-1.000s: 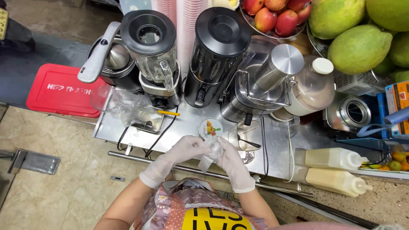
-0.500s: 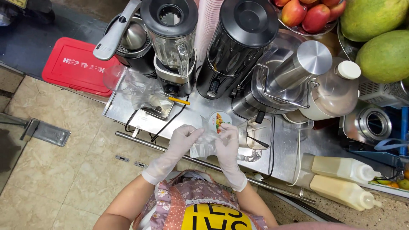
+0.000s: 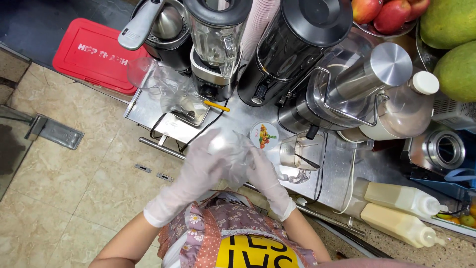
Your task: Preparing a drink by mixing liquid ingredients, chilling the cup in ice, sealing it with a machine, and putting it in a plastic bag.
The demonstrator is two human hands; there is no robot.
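Together, gloved hands (left (image 3: 201,164), right (image 3: 263,171)) gripping clear plastic bag (image 3: 233,156), steel counter (image 3: 248,116)

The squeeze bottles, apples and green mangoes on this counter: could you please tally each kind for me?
Squeeze bottles: 2, a paler upper one and a yellower lower one.
Apples: 3 in view.
Green mangoes: 2.
Total: 7
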